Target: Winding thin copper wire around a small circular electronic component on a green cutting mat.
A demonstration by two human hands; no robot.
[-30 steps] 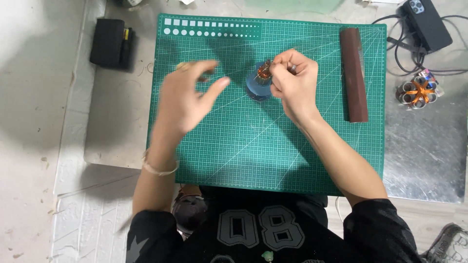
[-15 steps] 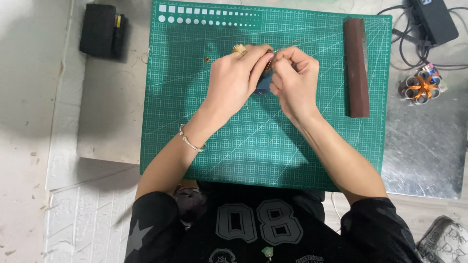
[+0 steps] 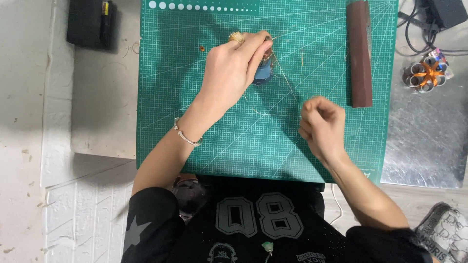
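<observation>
While the left hand closes its fingers on a small blue spool near the top of the green cutting mat, the right hand, fingers curled shut, pinches a thin wire running from it. A brown roll lies right.

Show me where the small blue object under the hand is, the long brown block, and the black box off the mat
small blue object (image 3: 263,73), head view, on its blue side below the left hand's fingers.
long brown block (image 3: 359,53), head view, on the middle of its top face.
black box (image 3: 91,23), head view, on its top centre.
</observation>
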